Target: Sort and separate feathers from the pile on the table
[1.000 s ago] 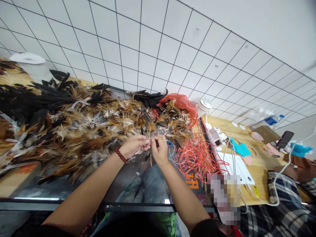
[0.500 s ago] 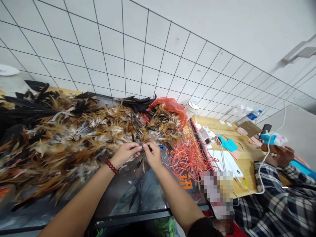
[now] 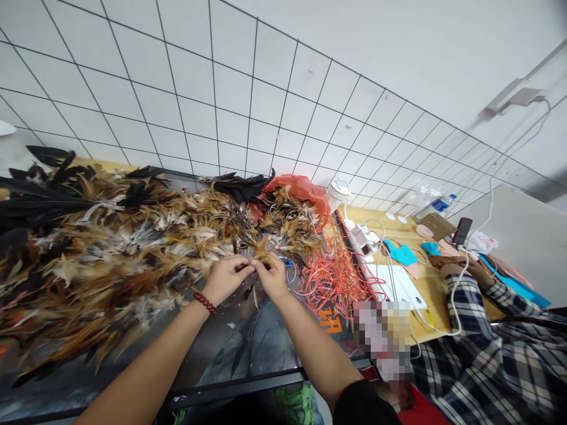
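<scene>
My left hand (image 3: 228, 277), with a dark red bead bracelet (image 3: 205, 303) at the wrist, is closed in a pinch. Its fingertips meet those of my right hand (image 3: 271, 276), also pinched. Between them is a small brown feather (image 3: 264, 256), mostly covered by the fingers. A narrow feather (image 3: 254, 296) shows just below the hands, over the dark tabletop (image 3: 195, 348). Brown, cream and black feathers (image 3: 146, 248) in a large heap spread beyond and to the left of my hands. A blue object (image 3: 287, 262) lies beside my right hand.
Tangled red cord (image 3: 330, 277) lies right of my hands. A red plastic bag (image 3: 296, 188) with feathers and a white cup-shaped device (image 3: 339, 192) stand behind. A person in plaid sleeves (image 3: 465, 301) sits right, near a white board (image 3: 394, 286), cables and a phone (image 3: 462, 230). Wire grid backs the table.
My hands stay pinched together, with only slight finger movement. The view has shifted a little. The other person's hands have lowered toward the wooden table.
</scene>
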Demonstrator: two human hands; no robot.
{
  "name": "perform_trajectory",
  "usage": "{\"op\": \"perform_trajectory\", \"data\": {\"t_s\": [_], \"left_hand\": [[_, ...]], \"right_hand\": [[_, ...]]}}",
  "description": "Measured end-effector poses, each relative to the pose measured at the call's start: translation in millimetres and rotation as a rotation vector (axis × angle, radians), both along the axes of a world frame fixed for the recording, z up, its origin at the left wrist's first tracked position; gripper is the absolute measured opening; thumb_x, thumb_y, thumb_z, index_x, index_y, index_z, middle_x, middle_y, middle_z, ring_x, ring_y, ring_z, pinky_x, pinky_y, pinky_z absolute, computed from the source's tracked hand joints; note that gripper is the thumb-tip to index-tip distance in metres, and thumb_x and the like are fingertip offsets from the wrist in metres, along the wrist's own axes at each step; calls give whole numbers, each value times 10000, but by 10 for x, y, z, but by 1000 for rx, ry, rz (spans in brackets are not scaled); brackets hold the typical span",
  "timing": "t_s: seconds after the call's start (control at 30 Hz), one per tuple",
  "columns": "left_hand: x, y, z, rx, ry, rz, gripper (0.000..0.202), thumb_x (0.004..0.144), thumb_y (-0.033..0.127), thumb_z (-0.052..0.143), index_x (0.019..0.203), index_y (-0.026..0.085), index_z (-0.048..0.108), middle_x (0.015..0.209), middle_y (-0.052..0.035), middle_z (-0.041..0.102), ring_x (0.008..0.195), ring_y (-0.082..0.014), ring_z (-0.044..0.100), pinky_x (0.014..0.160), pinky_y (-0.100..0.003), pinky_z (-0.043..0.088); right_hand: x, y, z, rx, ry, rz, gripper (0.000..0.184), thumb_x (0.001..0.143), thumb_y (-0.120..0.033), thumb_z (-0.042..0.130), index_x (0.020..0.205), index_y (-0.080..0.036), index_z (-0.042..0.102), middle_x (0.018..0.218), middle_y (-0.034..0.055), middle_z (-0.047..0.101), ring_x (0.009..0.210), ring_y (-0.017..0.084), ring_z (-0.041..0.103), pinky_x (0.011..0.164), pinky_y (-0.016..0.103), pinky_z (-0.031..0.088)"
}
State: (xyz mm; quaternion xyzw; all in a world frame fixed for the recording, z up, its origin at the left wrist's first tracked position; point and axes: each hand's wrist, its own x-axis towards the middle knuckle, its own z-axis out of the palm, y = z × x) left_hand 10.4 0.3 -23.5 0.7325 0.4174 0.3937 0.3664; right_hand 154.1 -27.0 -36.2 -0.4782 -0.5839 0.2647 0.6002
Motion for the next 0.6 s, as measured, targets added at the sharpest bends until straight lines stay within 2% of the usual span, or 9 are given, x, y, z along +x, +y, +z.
{"op": "perform_trajectory", "data": {"t_s": [0.1,0.2,0.23,0.3,0.4,0.47,0.53,0.57,0.6], "left_hand": [[9,-22,18,-3,6,-19,253,804,371,564,679,188,686,691,-35,677,675,-181,612,651,-283,452],[8,-26,21,-45,-74,81,244,782,407,608,781,185,709,733,-44,705,679,-186,632,645,-285,470],[5,-21,15,-68,-111,120,262,775,419,620,827,180,713,736,-46,708,666,-186,637,636,-286,476],[-2,-3,-4,-109,-162,174,295,775,433,621,867,168,713,684,-41,693,608,-179,631,611,-286,481],[-14,31,-21,-140,-229,231,297,766,422,621,863,156,711,637,-34,674,566,-171,624,609,-289,492],[-19,45,-9,-165,-300,270,306,747,416,635,878,148,705,656,-37,680,561,-165,622,601,-286,498],[-20,48,20,-188,-353,301,313,734,408,647,897,146,700,667,-32,681,550,-152,613,585,-273,495],[-20,46,36,-196,-370,312,313,730,402,650,902,146,699,667,-27,679,543,-144,607,578,-265,492],[-19,44,49,-203,-385,321,310,729,397,650,904,146,700,665,-24,676,538,-138,601,572,-259,489]], "right_hand": [[-12,-7,-6,-47,64,-35,202,786,-351,660,680,-181,644,709,12,598,700,146,549,705,276,455],[49,33,126,-88,83,-71,215,779,-385,655,717,-179,666,734,21,643,728,156,579,732,279,472],[108,75,211,-106,79,-92,230,794,-400,633,757,-179,683,765,27,666,751,162,597,754,284,477],[294,216,434,-190,-18,-123,284,785,-444,627,698,-179,685,749,30,679,745,174,612,744,289,481],[673,510,795,-351,-217,-285,338,744,-490,646,673,-161,683,644,34,652,671,197,608,683,308,473],[898,656,964,-331,-286,-424,321,736,-420,670,874,-133,708,801,74,698,755,207,626,741,319,474],[1016,678,1027,-206,-319,-542,483,720,-346,695,1145,-123,640,1050,123,685,865,206,624,811,328,474],[1024,635,1016,-177,-334,-555,491,742,-330,675,1188,-132,621,1100,132,670,877,204,621,823,334,474],[999,563,977,-161,-386,-506,425,765,-313,655,1154,-142,644,1077,125,678,890,206,619,838,338,470]]}}
